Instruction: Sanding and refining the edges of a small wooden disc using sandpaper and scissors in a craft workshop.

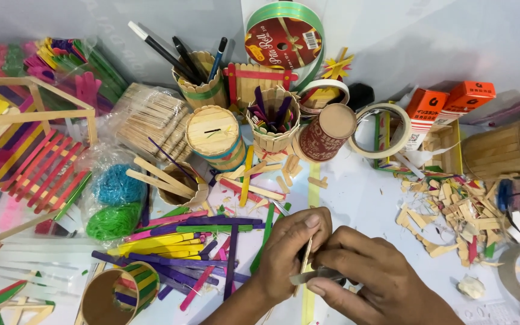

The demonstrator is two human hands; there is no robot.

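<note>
Both hands pinch: left hand (290,253) wooden stick (306,256), right hand (371,277) half-hidden metal tool (308,277).

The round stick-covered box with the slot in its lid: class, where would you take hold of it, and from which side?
Probably grip the round slotted box around its curved side wall, coming from above with the fingers spread about the flat lid. It stands upright, and the stick cup and paper tube crowd its right side.

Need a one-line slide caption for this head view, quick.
Left hand holds a plain wooden stick while right hand applies a metal tool, amid coloured craft sticks.
</note>
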